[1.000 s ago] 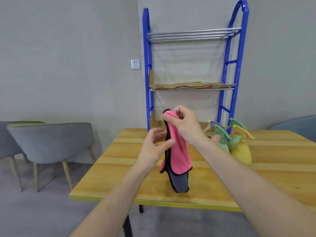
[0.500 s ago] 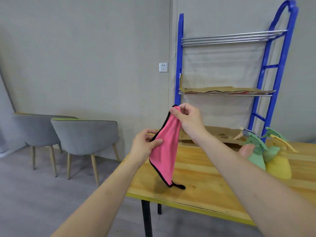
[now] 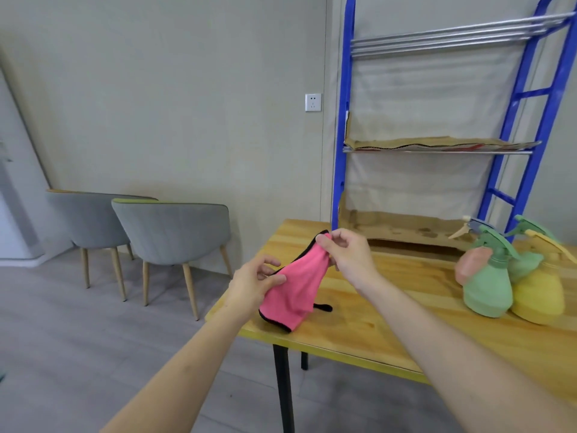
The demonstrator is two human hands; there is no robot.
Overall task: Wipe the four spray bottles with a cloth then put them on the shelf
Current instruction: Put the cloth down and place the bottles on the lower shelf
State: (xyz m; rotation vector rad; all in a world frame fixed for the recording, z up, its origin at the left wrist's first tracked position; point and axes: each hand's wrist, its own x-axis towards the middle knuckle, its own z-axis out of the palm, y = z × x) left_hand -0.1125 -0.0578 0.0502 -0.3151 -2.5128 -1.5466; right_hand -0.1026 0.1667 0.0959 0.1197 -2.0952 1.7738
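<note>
**A:** What are the hands doing?

**B:** The left hand (image 3: 253,284) pinches the pink cloth (image 3: 296,285) low on its edge and the right hand (image 3: 346,254) pinches its top corner. It hangs stretched over the table's (image 3: 359,326) front-left corner.

**A:** The bottles?

**B:** The spray bottles (image 3: 487,285) are clustered near the right edge, below the shelf (image 3: 437,148) at the back. I'd bunch the cloth into one palm to free the other hand for a bottle.

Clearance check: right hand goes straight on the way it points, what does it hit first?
Only the pink cloth that the right hand pinches. Past it the way looks free: off the left edge of the table, above the grey chairs, toward the wall, though depth is unclear.
</note>
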